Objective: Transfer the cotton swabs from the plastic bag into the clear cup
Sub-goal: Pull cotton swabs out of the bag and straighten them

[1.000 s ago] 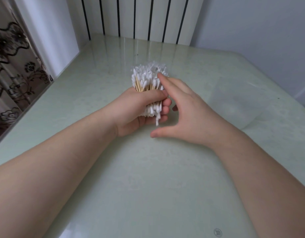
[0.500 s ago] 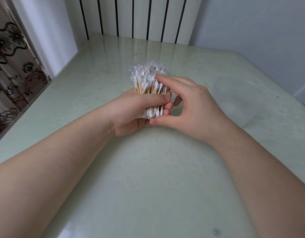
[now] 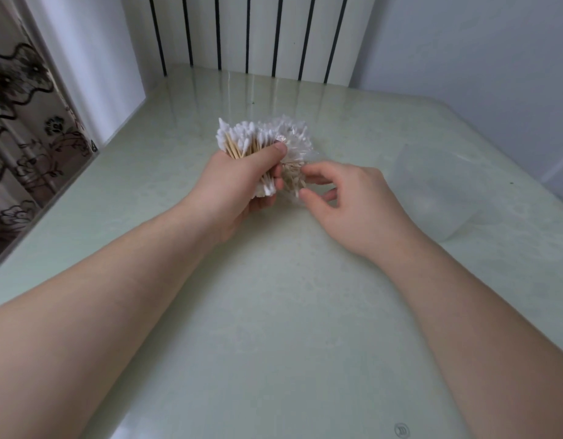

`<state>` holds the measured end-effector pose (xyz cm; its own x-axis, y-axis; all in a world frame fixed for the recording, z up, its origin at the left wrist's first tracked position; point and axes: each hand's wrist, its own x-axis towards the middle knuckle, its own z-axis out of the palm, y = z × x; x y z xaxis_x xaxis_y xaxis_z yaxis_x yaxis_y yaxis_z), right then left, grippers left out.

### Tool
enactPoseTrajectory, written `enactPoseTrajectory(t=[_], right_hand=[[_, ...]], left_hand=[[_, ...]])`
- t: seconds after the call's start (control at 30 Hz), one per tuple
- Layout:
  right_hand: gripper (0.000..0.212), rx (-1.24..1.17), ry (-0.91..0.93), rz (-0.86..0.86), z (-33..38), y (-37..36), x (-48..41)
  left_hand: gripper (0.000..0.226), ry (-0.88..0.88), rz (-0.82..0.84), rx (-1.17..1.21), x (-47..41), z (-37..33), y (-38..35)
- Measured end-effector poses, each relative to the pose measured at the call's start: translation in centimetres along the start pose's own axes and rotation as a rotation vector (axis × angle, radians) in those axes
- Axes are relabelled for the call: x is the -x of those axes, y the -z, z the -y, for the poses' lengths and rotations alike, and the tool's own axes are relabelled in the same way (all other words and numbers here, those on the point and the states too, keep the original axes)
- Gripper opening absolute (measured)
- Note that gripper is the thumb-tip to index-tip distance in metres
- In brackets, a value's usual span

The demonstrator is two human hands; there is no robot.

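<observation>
Clear plastic is coming away from the bundle. The head view is all I have. In it the left hand grips the cotton swabs round their wooden middles, thumb across the front, with white tips fanning above and below the fist. The right hand sits just beside it, its fingers and thumb pinching the crinkled plastic bag, which bulges to the right of the bundle.

Half a second ago both hands were pressed together round one tight packet. Now the right has drawn apart and the bag stretches sideways with it, so I judge the swabs partly freed. White tips show through the film, and I cannot tell whether some remain inside.

The clear cup stands on the table, well to the right, holding no swabs that I can make out. Nothing is transferred yet.
</observation>
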<state>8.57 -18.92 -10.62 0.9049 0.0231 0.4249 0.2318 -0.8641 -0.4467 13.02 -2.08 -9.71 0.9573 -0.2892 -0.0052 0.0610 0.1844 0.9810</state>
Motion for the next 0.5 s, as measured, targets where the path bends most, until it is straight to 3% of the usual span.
enactPoseTrajectory(t=[0.27, 0.43, 0.5], right_hand=[[0.032, 0.083, -0.099, -0.087, 0.7, -1.9, -1.4], [0.037, 0.11, -0.121, -0.051, 0.5, -2.2, -1.4], [0.029, 0.135, -0.108, -0.032, 0.5, -2.2, -1.5]], left_hand=[[0.016, 0.009, 0.026, -0.042, -0.4, 0.5, -0.1], [0.01, 0.012, 0.031, -0.033, -0.4, 0.5, -0.1], [0.01, 0.005, 0.036, -0.048, -0.5, 0.7, -0.2]])
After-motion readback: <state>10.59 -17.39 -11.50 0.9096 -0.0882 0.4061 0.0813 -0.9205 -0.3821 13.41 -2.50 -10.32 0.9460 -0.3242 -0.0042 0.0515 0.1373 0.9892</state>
